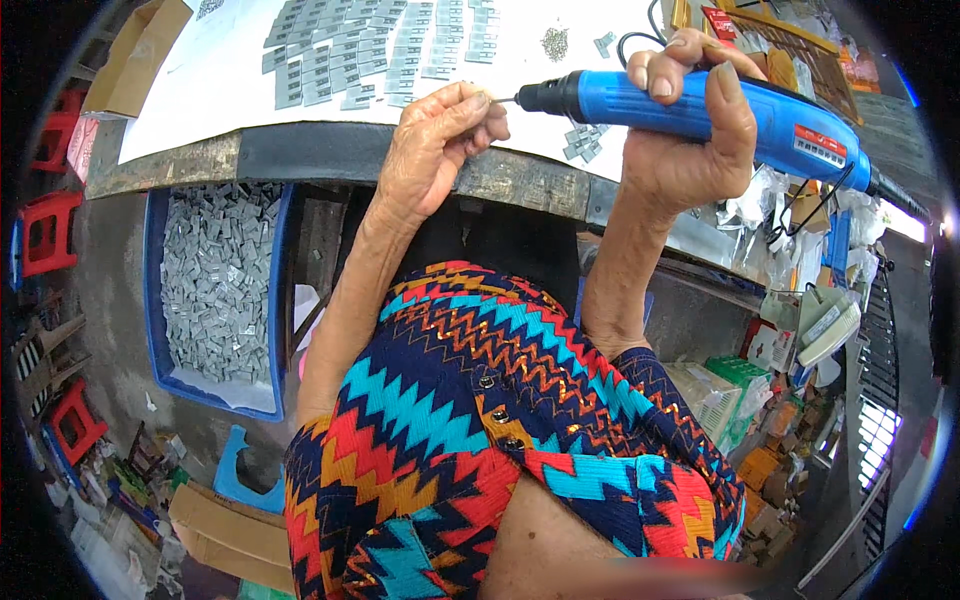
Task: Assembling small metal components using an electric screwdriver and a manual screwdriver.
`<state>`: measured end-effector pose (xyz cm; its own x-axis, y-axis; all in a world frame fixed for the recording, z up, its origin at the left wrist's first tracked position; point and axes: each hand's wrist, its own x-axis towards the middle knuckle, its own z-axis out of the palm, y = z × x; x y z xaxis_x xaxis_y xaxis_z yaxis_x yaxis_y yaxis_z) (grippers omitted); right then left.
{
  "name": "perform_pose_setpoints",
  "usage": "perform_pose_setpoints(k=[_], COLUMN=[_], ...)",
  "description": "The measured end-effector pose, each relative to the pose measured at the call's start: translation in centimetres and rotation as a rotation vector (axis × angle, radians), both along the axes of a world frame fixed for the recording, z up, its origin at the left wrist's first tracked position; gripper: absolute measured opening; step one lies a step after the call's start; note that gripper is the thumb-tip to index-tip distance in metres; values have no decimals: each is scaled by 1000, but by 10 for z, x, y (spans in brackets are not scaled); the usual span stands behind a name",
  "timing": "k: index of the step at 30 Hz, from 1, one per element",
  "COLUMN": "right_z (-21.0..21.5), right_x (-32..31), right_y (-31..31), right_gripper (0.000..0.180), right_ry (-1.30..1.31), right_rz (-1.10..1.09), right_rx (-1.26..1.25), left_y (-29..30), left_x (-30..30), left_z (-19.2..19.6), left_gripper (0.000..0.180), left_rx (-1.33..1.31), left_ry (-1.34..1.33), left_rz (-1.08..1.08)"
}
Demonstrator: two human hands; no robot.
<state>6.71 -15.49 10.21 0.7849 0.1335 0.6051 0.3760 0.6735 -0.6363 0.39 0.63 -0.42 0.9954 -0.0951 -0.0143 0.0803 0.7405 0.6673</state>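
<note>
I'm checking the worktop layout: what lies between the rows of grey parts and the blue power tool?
In the head view, a small heap of tiny screws lies on the white sheet between the grey parts and the blue power tool.

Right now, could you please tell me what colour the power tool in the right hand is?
Blue, with a black nose, on the power tool; the head view shows it best.

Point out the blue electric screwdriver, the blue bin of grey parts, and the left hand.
blue electric screwdriver [700, 112], head view, middle of its blue body.
blue bin [280, 300], head view, its right wall.
left hand [435, 150], head view, back of the hand.
</note>
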Motion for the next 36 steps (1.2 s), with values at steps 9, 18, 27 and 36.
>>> perform_pose_setpoints(k=[9,18,27,36], right_z=[0,-3,-4,-7], right_x=[-3,-1,2,-4], right_y=[1,0,-7,5], right_gripper=[26,25,25,25], right_ry=[-19,-24,-2,9], right_rz=[6,-11,10,-94], right_rx=[-14,-14,6,-24], left_y=[-3,-4,12,33], left_x=[3,3,-12,29], left_z=[-4,-3,24,3], left_gripper=[16,17,19,12], left_rx=[-78,-81,673,1732], left_ry=[-43,-15,19,-376], left_rz=[-37,-28,251,644])
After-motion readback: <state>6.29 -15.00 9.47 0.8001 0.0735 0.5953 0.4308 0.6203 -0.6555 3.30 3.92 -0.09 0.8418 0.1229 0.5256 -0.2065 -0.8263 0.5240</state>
